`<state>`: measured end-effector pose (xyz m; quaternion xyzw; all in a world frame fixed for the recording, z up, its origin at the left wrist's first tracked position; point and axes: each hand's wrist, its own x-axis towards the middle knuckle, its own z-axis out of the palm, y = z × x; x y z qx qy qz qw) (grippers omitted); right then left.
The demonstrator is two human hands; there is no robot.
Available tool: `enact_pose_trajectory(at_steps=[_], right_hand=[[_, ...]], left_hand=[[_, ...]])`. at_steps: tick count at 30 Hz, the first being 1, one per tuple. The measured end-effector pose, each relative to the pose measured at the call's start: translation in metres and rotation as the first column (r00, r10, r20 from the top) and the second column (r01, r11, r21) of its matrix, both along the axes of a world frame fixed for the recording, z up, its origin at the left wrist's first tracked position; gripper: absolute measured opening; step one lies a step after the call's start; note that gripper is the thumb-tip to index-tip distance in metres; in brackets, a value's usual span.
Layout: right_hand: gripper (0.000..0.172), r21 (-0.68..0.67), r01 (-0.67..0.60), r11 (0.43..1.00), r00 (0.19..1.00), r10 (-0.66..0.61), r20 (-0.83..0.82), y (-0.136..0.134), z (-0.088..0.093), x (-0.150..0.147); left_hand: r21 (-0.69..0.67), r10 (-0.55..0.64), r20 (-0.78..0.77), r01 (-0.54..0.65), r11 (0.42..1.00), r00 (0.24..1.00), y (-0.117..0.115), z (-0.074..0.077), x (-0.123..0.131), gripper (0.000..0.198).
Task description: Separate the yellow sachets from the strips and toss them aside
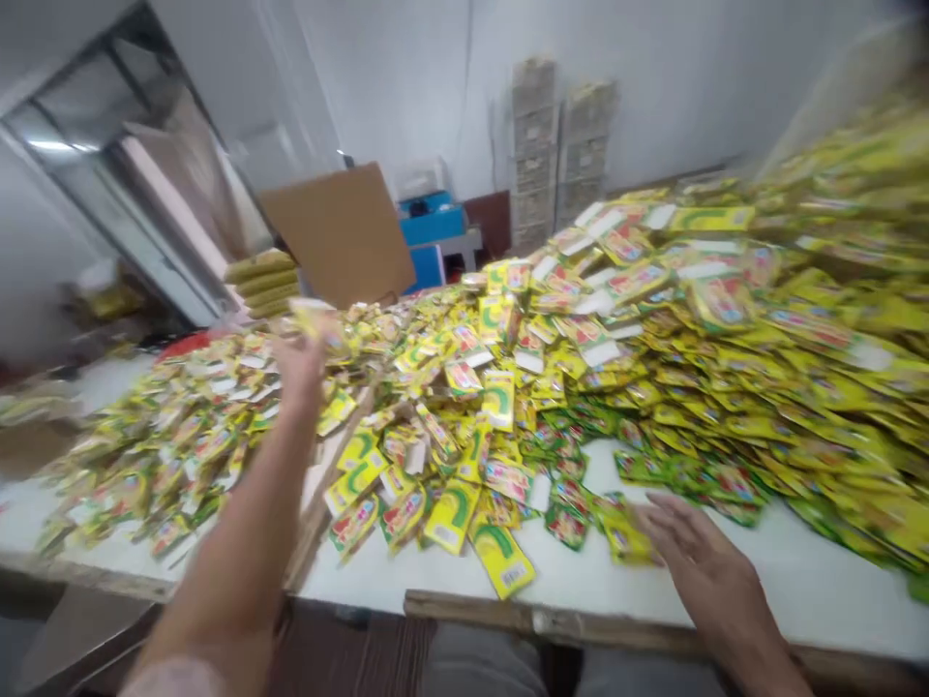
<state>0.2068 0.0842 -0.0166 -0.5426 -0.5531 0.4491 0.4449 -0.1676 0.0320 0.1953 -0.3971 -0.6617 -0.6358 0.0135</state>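
A huge heap of small yellow and green packets covers a white table. My left hand is stretched far forward over the left part of the heap, and a blurred yellow packet sits at its fingertips. My right hand lies low over the table's near side, fingers spread, touching a green and yellow packet. Motion blur smears both hands.
A brown cardboard sheet leans behind the heap. Further back stand a blue box and grey stacked crates against the wall. A wooden strip splits the table surface. The table's wooden front edge is close to me.
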Motion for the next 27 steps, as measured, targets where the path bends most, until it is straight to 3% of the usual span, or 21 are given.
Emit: enact_pose_trajectory(at_steps=[1,2,3,5,7,8,10,13,15,17,20,22,24,27], right_hand=[[0.044,0.061,0.048,0.997,0.998,-0.051,0.038,0.003,0.003,0.003],[0.039,0.118,0.086,0.989,0.992,-0.096,0.081,0.006,0.004,0.005],[0.035,0.17,0.087,0.982,0.985,-0.11,0.131,0.009,0.004,0.007],[0.027,0.221,0.02,0.975,0.959,-0.081,0.271,0.014,0.003,0.009],[0.027,0.214,-0.073,0.974,0.887,-0.035,0.461,0.016,0.0,0.009],[0.032,0.197,-0.133,0.971,0.835,0.003,0.55,0.016,-0.001,0.008],[0.047,0.132,-0.248,0.96,0.719,0.092,0.689,0.013,-0.003,0.006],[0.047,0.018,-0.305,0.952,0.625,0.186,0.758,0.008,-0.004,0.007],[0.036,-0.02,-0.254,0.967,0.667,0.19,0.72,0.007,-0.005,0.011],[0.025,-0.055,-0.2,0.978,0.777,0.193,0.599,0.005,-0.005,0.016],[0.019,-0.128,-0.25,0.96,0.931,0.274,0.239,0.0,-0.004,0.018],[0.022,-0.142,-0.322,0.936,0.944,0.328,0.018,-0.006,-0.003,0.014],[0.021,-0.128,-0.324,0.937,0.946,0.321,-0.043,-0.013,-0.003,0.005],[0.017,-0.048,-0.19,0.981,0.981,0.191,0.029,-0.021,-0.004,-0.009]], left_hand=[[0.054,0.031,-0.003,-0.031,0.998,1.0,0.006,0.011,-0.011,0.043],[0.168,0.127,-0.013,-0.123,0.978,0.992,0.011,0.016,-0.016,0.043],[0.216,0.136,-0.029,-0.127,0.968,0.99,0.017,0.013,-0.015,0.05],[0.189,0.048,-0.029,-0.042,0.981,0.998,0.023,-0.012,0.005,0.059],[-0.01,-0.153,-0.001,0.153,0.988,0.988,0.023,-0.051,0.04,0.052],[-0.133,-0.231,0.023,0.232,0.964,0.973,0.021,-0.072,0.061,0.046],[-0.391,-0.377,0.016,0.353,0.85,0.926,0.018,-0.111,0.104,0.036],[-0.697,-0.555,-0.088,0.347,0.627,0.827,0.018,-0.148,0.157,0.023],[-0.798,-0.633,-0.142,0.29,0.528,0.761,0.02,-0.16,0.181,0.022],[-0.831,-0.644,-0.121,0.278,0.482,0.755,0.02,-0.169,0.197,0.027],[-0.75,-0.605,0.144,0.485,0.45,0.783,0.018,-0.187,0.21,0.033],[-0.57,-0.591,0.41,0.701,0.428,0.694,0.015,-0.2,0.216,0.035],[-0.366,-0.561,0.612,0.829,0.423,0.557,0.011,-0.209,0.219,0.037],[-0.207,-0.453,0.787,0.87,0.447,0.42,0.005,-0.211,0.22,0.042]])
